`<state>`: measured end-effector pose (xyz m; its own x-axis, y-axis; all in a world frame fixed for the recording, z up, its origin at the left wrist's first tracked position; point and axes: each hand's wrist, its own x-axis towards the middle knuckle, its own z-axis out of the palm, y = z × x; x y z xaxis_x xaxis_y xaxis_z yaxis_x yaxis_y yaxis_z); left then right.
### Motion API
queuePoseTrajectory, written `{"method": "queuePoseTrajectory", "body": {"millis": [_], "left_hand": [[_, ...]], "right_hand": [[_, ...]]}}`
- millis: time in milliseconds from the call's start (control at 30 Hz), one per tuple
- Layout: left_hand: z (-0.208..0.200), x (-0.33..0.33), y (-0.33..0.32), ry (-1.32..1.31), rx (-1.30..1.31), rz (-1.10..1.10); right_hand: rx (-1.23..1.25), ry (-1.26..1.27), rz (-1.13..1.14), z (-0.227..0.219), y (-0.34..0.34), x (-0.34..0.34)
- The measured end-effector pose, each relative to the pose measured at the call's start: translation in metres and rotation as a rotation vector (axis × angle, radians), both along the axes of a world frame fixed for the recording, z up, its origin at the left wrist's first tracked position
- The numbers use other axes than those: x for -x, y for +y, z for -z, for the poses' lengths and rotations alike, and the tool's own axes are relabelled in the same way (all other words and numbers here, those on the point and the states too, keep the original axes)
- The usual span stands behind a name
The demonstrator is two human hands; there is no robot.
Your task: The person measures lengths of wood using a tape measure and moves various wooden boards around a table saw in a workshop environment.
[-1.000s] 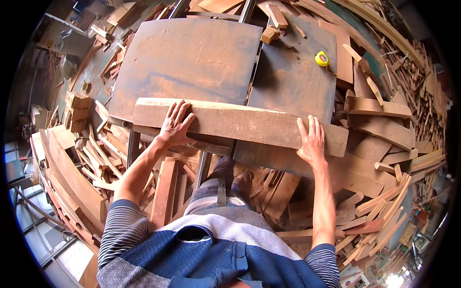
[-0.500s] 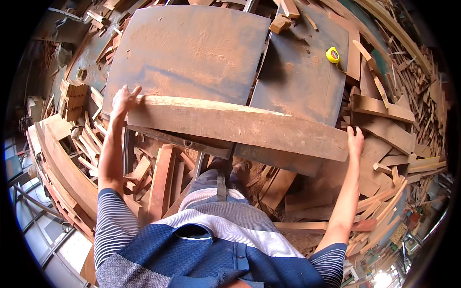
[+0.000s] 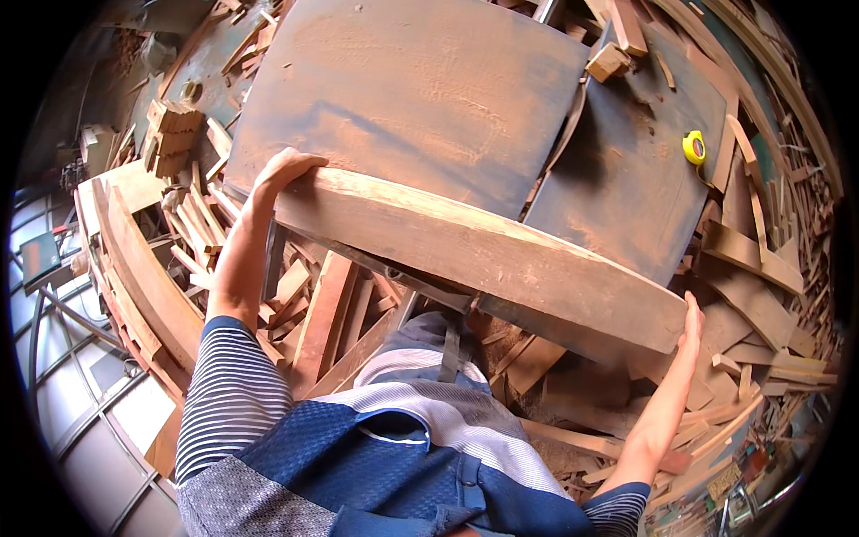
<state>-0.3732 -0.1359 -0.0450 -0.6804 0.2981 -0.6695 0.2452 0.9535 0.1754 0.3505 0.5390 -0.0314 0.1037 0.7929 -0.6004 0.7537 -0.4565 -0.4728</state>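
Note:
A thick, long wooden plank [image 3: 483, 255] lies across the near edge of a dusty metal-topped work table [image 3: 420, 80], slanting down to the right. Its upper edge is rough and pale, slightly bowed. My left hand [image 3: 288, 166] grips the left end from above, fingers reaching over the corner. At the other end, my right hand [image 3: 691, 324] presses along the cut face, with its fingers upright. The plank's underside is hidden, so I cannot tell how far it rests on the table.
On the table's right part lie a yellow tape measure [image 3: 693, 148] and a small wood block [image 3: 608, 63]. A gap splits the tabletop. Offcuts [image 3: 327, 322] crowd the floor around my legs, and long curved boards [image 3: 148, 268] lean at the left. More scrap wood [image 3: 752, 282] is heaped at the right.
The view has shifted, so the table and plank appear farther right. The plank slants more steeply. My left hand has closed further over its end, and my right hand lies flatter against the other.

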Motion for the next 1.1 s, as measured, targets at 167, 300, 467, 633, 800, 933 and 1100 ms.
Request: {"method": "queuePoseTrajectory", "body": {"millis": [167, 300, 467, 633, 800, 933, 1100], "left_hand": [[-0.016, -0.016, 0.0, 0.087, 0.069, -0.124], [-0.066, -0.035, 0.016, 0.14, -0.06, -0.284], [-0.089, -0.021, 0.018, 0.357, -0.417, -0.57], [-0.077, 0.001, 0.033, 0.38, -0.682, -0.695], [-0.039, -0.053, -0.014, 0.419, -0.711, -0.638], [-0.019, -0.067, -0.042, 0.54, -0.541, -0.485], [-0.022, -0.044, -0.032, 0.42, -0.433, -0.408]], "right_hand": [[-0.023, 0.054, 0.096, -0.003, -0.013, 0.005], [-0.084, 0.286, 0.261, -0.026, -0.03, -0.011], [-0.25, 0.502, 0.381, -0.064, -0.051, 0.01], [-0.221, 0.605, 0.356, -0.03, -0.051, -0.056], [-0.231, 0.662, 0.452, 0.009, -0.117, -0.059], [-0.263, 0.461, 0.338, -0.006, -0.154, -0.034], [-0.226, 0.348, 0.074, -0.02, -0.132, -0.021]]}}
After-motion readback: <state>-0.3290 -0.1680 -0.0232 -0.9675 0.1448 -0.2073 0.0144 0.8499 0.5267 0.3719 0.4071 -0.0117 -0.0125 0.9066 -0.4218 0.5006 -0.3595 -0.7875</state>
